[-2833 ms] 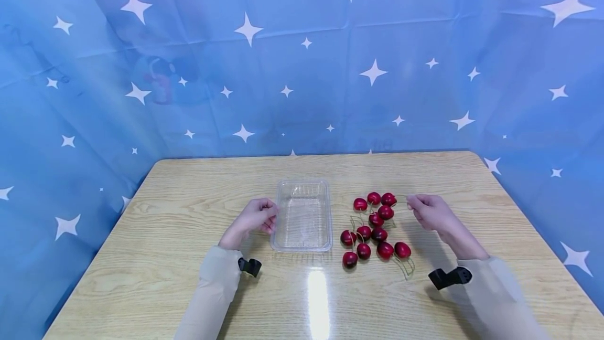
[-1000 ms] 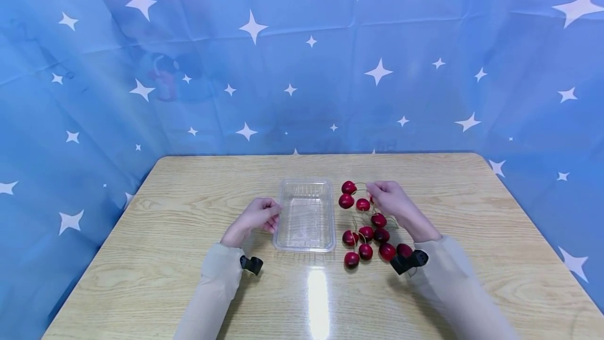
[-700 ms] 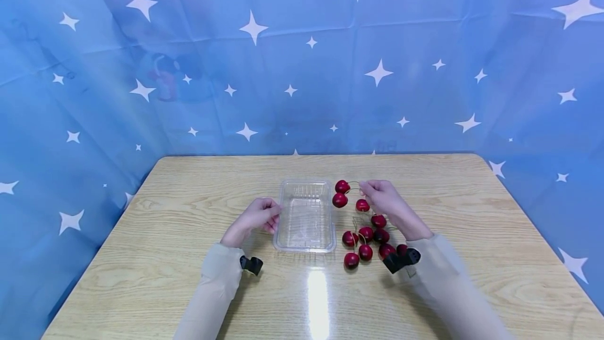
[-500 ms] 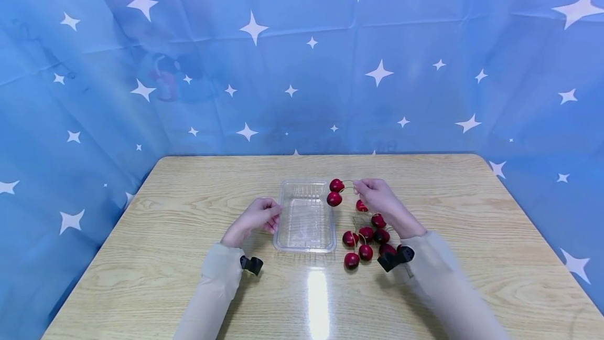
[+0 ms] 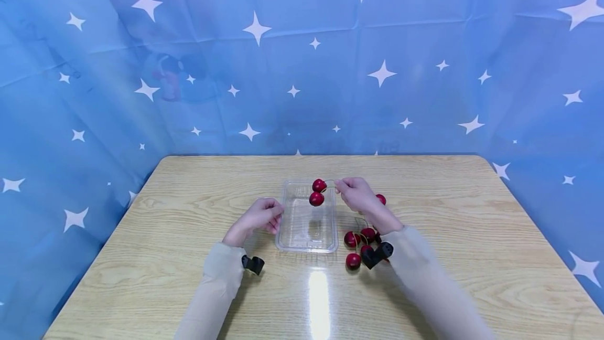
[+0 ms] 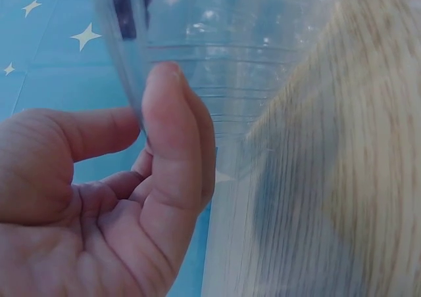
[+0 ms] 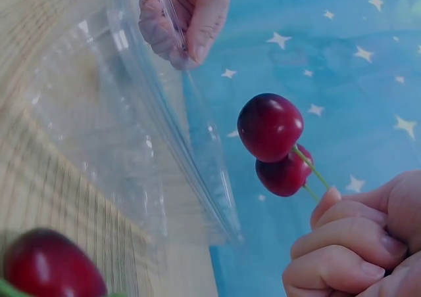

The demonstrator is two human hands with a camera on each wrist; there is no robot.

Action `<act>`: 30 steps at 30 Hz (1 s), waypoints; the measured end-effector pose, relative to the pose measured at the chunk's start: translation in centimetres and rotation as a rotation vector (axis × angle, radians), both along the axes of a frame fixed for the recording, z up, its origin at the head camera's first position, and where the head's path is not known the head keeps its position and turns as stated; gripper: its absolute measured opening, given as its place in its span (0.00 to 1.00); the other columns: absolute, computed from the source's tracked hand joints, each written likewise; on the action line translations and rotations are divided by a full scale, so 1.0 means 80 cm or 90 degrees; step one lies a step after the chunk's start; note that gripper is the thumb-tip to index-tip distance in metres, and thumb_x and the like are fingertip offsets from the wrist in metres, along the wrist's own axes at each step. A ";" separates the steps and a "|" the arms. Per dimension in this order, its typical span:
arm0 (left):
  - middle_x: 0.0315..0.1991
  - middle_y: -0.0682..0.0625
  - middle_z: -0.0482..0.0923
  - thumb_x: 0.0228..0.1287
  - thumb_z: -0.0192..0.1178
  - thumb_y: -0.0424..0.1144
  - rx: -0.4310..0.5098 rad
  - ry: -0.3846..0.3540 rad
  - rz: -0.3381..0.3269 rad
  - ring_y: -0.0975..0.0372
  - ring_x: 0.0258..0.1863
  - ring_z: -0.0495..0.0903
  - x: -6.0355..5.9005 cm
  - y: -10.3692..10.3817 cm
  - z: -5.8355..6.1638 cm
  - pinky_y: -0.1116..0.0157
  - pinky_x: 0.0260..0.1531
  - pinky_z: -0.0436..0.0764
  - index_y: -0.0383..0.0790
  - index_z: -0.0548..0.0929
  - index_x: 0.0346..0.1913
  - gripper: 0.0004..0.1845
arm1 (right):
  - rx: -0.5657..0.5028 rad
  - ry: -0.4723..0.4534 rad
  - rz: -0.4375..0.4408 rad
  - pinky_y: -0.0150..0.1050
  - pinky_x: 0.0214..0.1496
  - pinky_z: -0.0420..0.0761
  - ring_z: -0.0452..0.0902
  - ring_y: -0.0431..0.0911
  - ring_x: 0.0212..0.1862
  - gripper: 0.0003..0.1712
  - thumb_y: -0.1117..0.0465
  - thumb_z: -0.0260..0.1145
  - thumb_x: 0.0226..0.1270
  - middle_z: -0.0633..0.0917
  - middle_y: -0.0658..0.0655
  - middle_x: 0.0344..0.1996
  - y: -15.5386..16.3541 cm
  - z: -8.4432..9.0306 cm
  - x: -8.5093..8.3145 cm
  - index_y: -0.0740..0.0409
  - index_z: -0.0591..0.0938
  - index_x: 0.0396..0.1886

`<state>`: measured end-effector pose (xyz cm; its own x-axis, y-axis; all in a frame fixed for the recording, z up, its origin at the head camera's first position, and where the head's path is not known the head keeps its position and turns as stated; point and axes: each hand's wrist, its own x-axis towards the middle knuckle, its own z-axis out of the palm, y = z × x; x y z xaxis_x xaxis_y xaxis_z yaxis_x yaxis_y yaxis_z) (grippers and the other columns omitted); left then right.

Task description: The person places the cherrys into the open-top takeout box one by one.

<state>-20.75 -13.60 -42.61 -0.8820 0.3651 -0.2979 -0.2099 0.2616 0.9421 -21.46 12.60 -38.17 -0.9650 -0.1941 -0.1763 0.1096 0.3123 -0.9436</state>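
A clear plastic tray (image 5: 305,237) stands on the table, and my left hand (image 5: 260,216) pinches its left rim between thumb and fingers. The left wrist view shows that thumb and the fingers (image 6: 172,133) on either side of the clear wall. My right hand (image 5: 360,198) pinches the green stems of two dark red cherries (image 5: 316,199), which hang over the tray's far right part. In the right wrist view the pair of cherries (image 7: 270,127) is above the rim level, with the stems running into the curled fingers.
Several more cherries (image 5: 353,262) lie on the wooden table (image 5: 189,277) right of the tray, partly hidden under my right wrist and its black camera (image 5: 377,255). A blue star-patterned cloth (image 5: 302,67) hangs behind the table.
My right hand has picked up two cherries by their stems from the pile's far side and moved left, bringing them over the tray. My left hand has stayed at the tray's rim.
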 end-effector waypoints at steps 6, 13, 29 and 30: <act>0.20 0.48 0.71 0.72 0.46 0.32 -0.003 0.009 -0.006 0.65 0.15 0.73 0.001 -0.001 0.001 0.71 0.17 0.77 0.27 0.71 0.34 0.10 | 0.034 -0.015 0.011 0.31 0.15 0.55 0.52 0.38 0.11 0.18 0.56 0.49 0.75 0.61 0.47 0.09 -0.018 0.000 -0.005 0.62 0.74 0.28; 0.20 0.48 0.71 0.72 0.46 0.32 -0.011 0.014 -0.001 0.64 0.15 0.73 0.002 0.000 0.001 0.71 0.17 0.77 0.29 0.71 0.33 0.10 | 0.070 -0.020 0.017 0.32 0.16 0.57 0.52 0.39 0.12 0.18 0.55 0.49 0.75 0.61 0.48 0.09 -0.033 0.003 -0.010 0.61 0.75 0.28; 0.20 0.48 0.71 0.72 0.47 0.33 -0.024 -0.003 0.018 0.63 0.15 0.73 0.001 0.002 0.005 0.71 0.17 0.77 0.30 0.72 0.34 0.10 | 0.187 -0.009 0.063 0.32 0.16 0.58 0.52 0.39 0.12 0.23 0.56 0.49 0.75 0.60 0.48 0.09 -0.063 0.002 -0.028 0.57 0.68 0.16; 0.20 0.48 0.71 0.72 0.47 0.33 -0.024 -0.003 0.017 0.63 0.15 0.73 0.001 0.002 0.005 0.71 0.17 0.77 0.30 0.72 0.34 0.10 | 0.196 -0.012 0.063 0.32 0.16 0.58 0.52 0.39 0.12 0.24 0.56 0.49 0.75 0.60 0.48 0.09 -0.065 0.001 -0.029 0.56 0.66 0.15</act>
<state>-20.64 -13.47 -42.22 -0.8901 0.3297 -0.3148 -0.2212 0.2913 0.9307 -23.82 7.42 -38.09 -0.9399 -0.2219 -0.2596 0.0811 0.5935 -0.8008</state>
